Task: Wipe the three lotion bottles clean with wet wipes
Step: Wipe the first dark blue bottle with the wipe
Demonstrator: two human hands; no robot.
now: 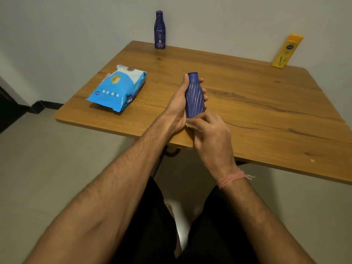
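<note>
You are holding a dark blue lotion bottle with pale stripes above the near middle of the wooden table, its cap end pointing away from you and its base toward you. Your left hand is wrapping around the bottle's left side, thumb lying along the neck and fingertips showing past the right edge, so that hand is clamped on the bottle. Your right hand is sitting just below the bottle's base, fingers curled together and pinching a white wet wipe, of which only a small bunched part is showing between the two hands; the wipe is touching the bottle's base end.

To the left, near the table's left edge, a blue and white pack of wet wipes is lying flat. At the far edge, against the wall, a second dark blue lotion bottle is standing upright. At the far right corner a yellow lotion bottle is standing too, leaning slightly toward the wall. A pink thread band is circling your right wrist, and your dark-clothed legs are showing below the table's near edge.
</note>
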